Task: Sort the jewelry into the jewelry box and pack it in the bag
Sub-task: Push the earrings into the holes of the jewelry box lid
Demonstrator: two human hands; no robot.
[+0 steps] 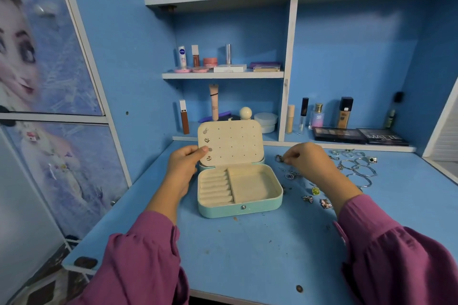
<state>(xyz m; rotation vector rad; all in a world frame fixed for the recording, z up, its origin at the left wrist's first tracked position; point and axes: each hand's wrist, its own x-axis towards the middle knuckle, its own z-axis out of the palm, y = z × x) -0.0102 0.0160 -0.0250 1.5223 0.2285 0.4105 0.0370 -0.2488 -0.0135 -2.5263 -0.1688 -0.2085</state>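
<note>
Left hand [184, 164] gripping lid [231, 142] steady; right hand [306, 160] pinching earring [279, 158]: aim carefully for a free hole.

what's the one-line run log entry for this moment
stage: sorting earrings | left hand: holds jewelry box lid open | right hand: fingers pinch earring off table | lid: four earrings pinned | tray: bare
</note>
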